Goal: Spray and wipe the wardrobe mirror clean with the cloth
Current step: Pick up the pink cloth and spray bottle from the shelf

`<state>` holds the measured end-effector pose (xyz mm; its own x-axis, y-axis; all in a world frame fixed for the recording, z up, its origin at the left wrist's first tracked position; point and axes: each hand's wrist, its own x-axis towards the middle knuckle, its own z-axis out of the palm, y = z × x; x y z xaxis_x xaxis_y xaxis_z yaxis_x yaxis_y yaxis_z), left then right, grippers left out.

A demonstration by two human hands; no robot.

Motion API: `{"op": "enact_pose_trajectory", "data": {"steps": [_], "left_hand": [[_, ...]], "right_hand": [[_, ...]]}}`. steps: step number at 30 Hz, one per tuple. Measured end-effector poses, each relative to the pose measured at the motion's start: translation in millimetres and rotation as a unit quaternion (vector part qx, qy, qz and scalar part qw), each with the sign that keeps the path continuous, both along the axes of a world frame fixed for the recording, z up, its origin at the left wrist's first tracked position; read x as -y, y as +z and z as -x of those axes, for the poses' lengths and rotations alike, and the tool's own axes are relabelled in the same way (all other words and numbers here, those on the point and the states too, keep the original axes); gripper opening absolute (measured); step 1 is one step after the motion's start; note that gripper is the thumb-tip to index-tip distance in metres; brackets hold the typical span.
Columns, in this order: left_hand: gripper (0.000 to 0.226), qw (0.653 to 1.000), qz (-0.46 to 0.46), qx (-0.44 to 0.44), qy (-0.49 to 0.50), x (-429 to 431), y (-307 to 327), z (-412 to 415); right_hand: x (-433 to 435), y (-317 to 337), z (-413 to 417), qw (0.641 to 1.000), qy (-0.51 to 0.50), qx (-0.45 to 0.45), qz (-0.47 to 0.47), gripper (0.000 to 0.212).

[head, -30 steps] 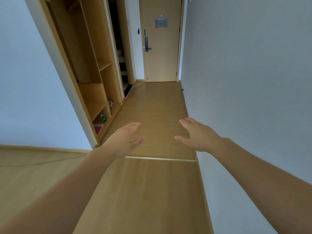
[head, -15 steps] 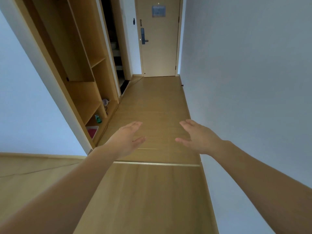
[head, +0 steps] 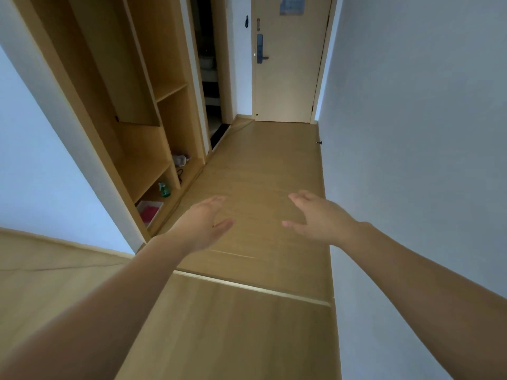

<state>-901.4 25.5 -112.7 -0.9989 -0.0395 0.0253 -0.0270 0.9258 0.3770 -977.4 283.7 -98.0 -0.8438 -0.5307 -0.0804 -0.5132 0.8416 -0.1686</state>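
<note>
An open wooden wardrobe (head: 142, 111) stands along the left wall. On its bottom shelf stands a green spray bottle (head: 164, 189), and a pink cloth (head: 149, 212) lies in a white tray just in front of it. No mirror is visible. My left hand (head: 204, 224) and my right hand (head: 319, 218) are both stretched out in front of me over the floor, fingers straight, holding nothing. The left hand is to the right of the tray, a short way from it.
A narrow wooden-floored corridor (head: 260, 165) runs ahead to a closed door (head: 288, 64) with a dark handle. A plain wall (head: 411, 133) lines the right side. A grey bundle (head: 181, 159) and a dark cable lie on the wardrobe's lower shelf. A dark doorway opens beyond the wardrobe.
The view has moved forward along the corridor, so the wardrobe and its bottom shelf are closer. Both hands stay outstretched and empty.
</note>
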Motion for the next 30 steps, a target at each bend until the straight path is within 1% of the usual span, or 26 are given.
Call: {"op": "enact_pose_trajectory", "data": {"steps": [3,10,14,21,26,30], "left_hand": [[0.067,1.0,-0.01,-0.004,0.013,-6,-5,33],[0.069,0.998,-0.018,0.025,0.047,8,-21,101],[0.068,0.997,-0.022,0.032,0.065,35,-31,149],[0.068,0.996,-0.042,0.031,0.073,95,-34,252],[0.068,0.995,-0.043,0.028,0.084,136,-36,317],[0.069,0.994,-0.034,0.024,0.102,158,-43,353]], "right_hand": [[-3,-1,42,1.0,0.018,-0.005,-0.003,0.08],[20,-15,124,0.998,0.054,0.029,-0.015,0.078],[49,-22,178,0.997,0.074,0.03,-0.022,0.079],[109,-23,285,0.996,0.077,0.018,-0.04,0.08],[149,-20,350,0.997,0.073,0.027,-0.012,0.079],[171,-23,391,0.996,0.086,0.029,-0.026,0.079]]}}
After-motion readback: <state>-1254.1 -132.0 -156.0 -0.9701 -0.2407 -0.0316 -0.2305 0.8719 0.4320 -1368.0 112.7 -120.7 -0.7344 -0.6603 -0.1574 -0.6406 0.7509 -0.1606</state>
